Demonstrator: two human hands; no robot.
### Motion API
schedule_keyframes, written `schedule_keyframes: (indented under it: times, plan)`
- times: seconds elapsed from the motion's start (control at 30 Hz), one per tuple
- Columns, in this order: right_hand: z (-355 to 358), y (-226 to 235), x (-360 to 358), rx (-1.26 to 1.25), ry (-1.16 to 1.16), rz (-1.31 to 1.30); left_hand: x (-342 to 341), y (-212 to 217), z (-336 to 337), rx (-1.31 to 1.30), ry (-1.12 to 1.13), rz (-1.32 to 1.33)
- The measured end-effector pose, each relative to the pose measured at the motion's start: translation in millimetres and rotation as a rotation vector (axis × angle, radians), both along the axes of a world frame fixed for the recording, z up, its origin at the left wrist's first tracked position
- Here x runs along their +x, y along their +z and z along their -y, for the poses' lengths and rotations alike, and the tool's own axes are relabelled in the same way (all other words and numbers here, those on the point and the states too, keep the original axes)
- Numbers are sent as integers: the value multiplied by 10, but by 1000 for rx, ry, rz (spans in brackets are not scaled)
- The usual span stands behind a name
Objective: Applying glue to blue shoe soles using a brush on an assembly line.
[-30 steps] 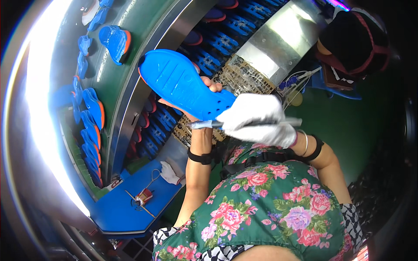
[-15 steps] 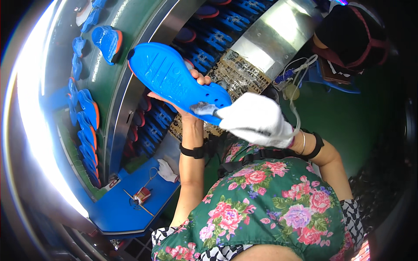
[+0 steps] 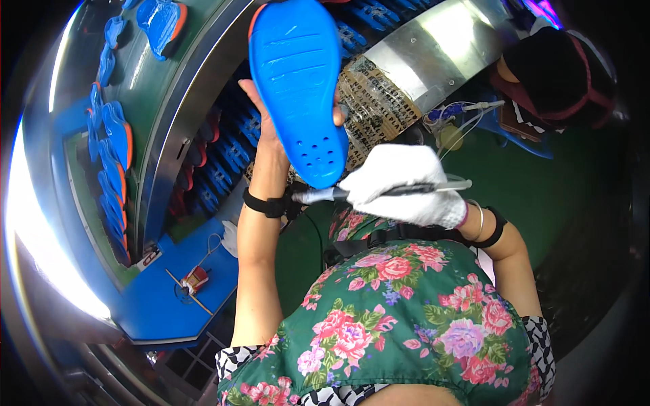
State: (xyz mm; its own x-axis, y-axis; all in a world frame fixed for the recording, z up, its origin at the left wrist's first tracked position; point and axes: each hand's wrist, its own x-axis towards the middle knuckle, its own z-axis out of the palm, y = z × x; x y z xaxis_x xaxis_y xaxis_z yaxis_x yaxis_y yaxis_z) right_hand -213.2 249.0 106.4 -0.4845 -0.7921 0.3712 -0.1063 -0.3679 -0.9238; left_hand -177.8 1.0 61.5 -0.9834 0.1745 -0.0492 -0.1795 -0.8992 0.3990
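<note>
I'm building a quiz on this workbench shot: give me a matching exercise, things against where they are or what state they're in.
Things:
1. sole
2. pen
3. left hand
4. right hand

States:
A. in a white glove
B. bare, behind the blue piece
C. held up, small holes near its lower end
D. lying level, tip toward the left wrist

Pairs: 1-C, 2-D, 3-B, 4-A

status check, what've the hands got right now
Left hand bare, holding blue sole upright. Right hand gloved, gripping pen-like tool, tip at sole's lower end. Nothing between them.
</note>
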Motion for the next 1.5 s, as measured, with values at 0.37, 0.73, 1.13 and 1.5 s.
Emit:
schedule_keyframes:
  times: [0.37,0.73,1.13,1.5]
  plan:
    - [-63,68,-246,-38,0,-364,-143,95,25,-256,-140,357]
    - [-33,162,-462,74,-270,398,241,-372,-198,-71,171,490]
    - [-77,86,-677,75,-381,-235,246,-481,-437,-399,82,414]
    - [-95,281,-678,58,-577,-426,84,-161,-622,461,126,81]
